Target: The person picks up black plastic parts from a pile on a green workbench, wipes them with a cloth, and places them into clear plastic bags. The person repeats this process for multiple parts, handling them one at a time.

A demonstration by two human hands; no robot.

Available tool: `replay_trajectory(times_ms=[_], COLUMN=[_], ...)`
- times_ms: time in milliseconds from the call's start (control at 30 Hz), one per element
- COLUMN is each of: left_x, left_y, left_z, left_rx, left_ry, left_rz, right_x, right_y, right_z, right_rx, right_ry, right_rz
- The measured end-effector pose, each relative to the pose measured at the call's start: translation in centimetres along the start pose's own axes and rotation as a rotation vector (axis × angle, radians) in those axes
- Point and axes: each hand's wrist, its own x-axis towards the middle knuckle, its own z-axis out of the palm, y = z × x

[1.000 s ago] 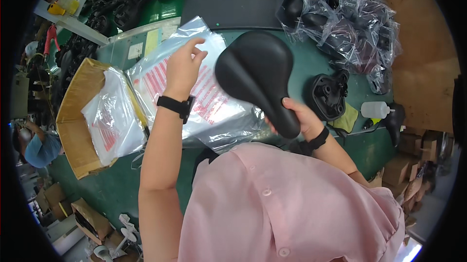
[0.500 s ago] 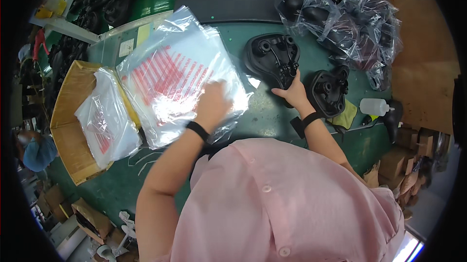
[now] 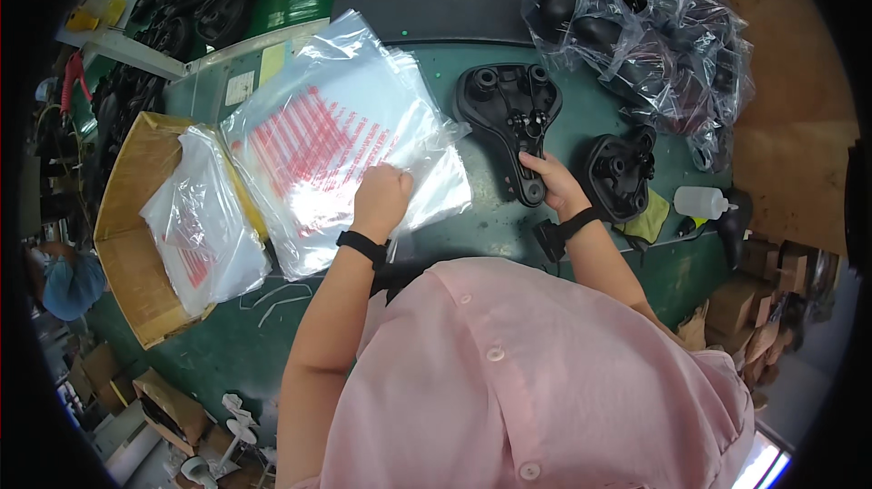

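A second ago I had the black saddle (image 3: 504, 112) raised with its smooth top showing; now it is turned over, its underside facing up and its nose pointing near. It is just right of the stack of clear bags (image 3: 350, 80), over the green table (image 3: 581, 112); I cannot tell if it rests its full weight there. My right hand (image 3: 558, 189) is clamped on the nose, thumb on the upper face, the other fingers mostly hidden beneath.

My left hand (image 3: 381, 201) has come down from above the stack to its near right part, and its fingers, apart a second ago, are curled together like a loose fist. Whether they pinch a sheet of plastic, I cannot tell.

To my mind this change means the saddle is steadied and attention has gone over to the bags, with the saddle still bare and apart from the plastic under my left hand. A second saddle (image 3: 618, 176) lies underside up to the right, near a yellow cloth (image 3: 649, 219), and the bagged saddles (image 3: 654, 44) are heaped far right
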Motion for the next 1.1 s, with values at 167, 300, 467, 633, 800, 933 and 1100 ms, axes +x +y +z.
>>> replay_trajectory(times_ms=[167,300,467,633,800,933,1100], left_x=[0.1,0.0,-0.3,-0.1,0.5,0.0,-0.9], left_y=[-1.4,-0.4,0.1,1.5,1.0,0.3,-1.7], left_z=[-0.6,-3.5,-2.4,-3.4,-2.6,-3.0,-2.8], left_rx=[-0.309,-0.270,-0.591,-0.696,-0.546,-0.455,-0.952], left_ry=[0.027,-0.111,-0.083,-0.132,-0.165,-0.209,-0.206], left_rz=[-0.086,-0.213,-0.204,-0.180,-0.227,-0.222,-0.310], right_x=[-1.2,-5.2,-7.7,-4.2,-0.2,0.1,0.4], right_y=[0.3,-1.0,-2.5,-0.5,2.0,2.2,1.5], right_z=[2.2,4.8,8.1,12.0,13.6,14.2,13.6], right_rx=[0.026,-0.045,-0.074,-0.001,0.045,0.057,0.030], right_ry=[0.075,0.009,-0.190,-0.262,-0.201,-0.161,-0.182], right_rz=[-0.090,-0.232,-0.162,-0.061,-0.022,-0.039,-0.051])
